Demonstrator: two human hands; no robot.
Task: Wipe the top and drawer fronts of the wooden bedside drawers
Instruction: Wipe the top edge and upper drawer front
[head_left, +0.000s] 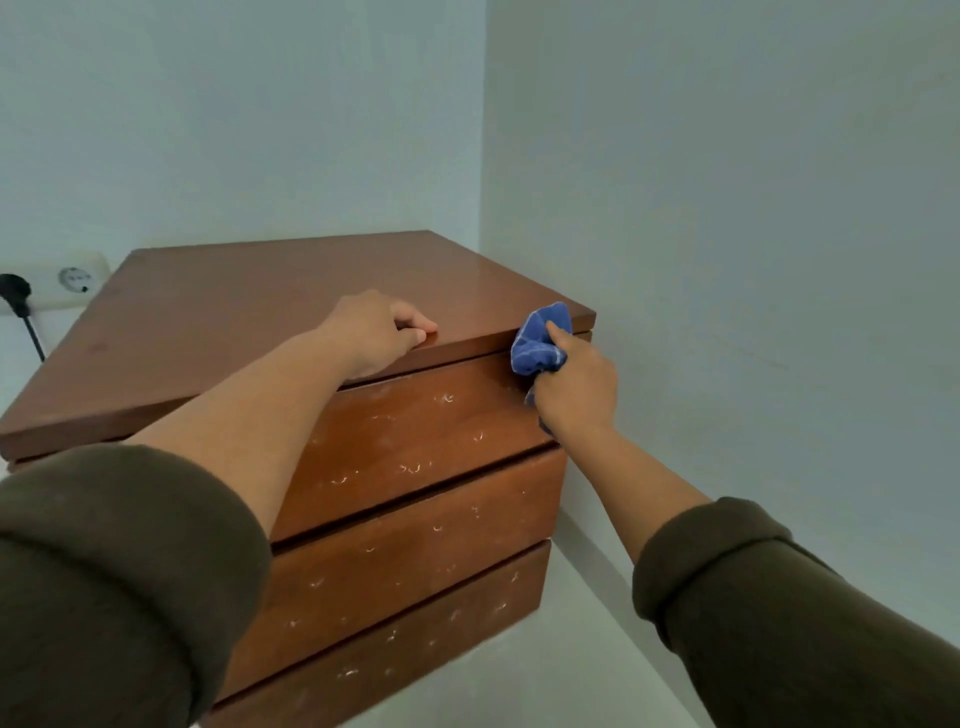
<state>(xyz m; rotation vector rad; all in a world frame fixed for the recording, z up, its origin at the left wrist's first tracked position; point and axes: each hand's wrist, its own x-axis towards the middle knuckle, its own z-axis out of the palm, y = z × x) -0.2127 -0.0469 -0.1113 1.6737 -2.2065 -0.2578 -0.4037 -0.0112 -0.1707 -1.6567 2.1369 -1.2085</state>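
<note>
The wooden bedside drawers (249, 322) stand in a room corner, with a glossy brown top and three drawer fronts. White scratch-like marks speckle the top drawer front (415, 441) and the two fronts below it. My left hand (376, 332) rests on the top's front edge, fingers curled over the lip. My right hand (576, 384) grips a bunched blue checked cloth (540, 338) and presses it against the top's front right corner and the upper right of the top drawer. Both arms wear dark rolled-up sleeves.
Pale walls meet just behind and to the right of the drawers. A white wall socket (72, 283) with a black plug (15, 291) and cable sits at the far left. Pale floor (571, 649) stretches to the right of the unit.
</note>
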